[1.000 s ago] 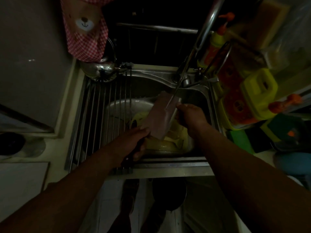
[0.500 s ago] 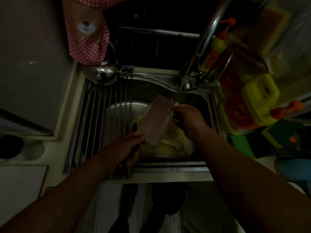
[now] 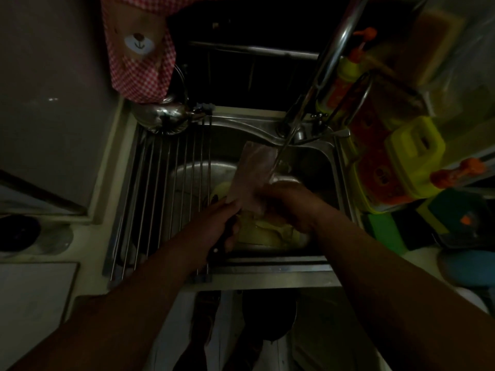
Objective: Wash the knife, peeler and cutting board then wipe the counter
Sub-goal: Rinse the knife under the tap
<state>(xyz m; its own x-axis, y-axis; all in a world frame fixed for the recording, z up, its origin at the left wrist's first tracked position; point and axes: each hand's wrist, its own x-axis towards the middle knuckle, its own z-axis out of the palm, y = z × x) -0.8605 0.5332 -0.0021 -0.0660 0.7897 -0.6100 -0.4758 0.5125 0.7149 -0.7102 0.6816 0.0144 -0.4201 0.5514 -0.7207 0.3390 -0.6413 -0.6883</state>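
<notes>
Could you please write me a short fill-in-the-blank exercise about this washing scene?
1. The left hand holds the knife by its ___.
2. The right hand touches the knife's ___.
3. A stream from the faucet runs onto the knife, held above the ___.
4. The red checked cloth shows a ___ face.

Missing words: handle; blade; sink; bear.
</notes>
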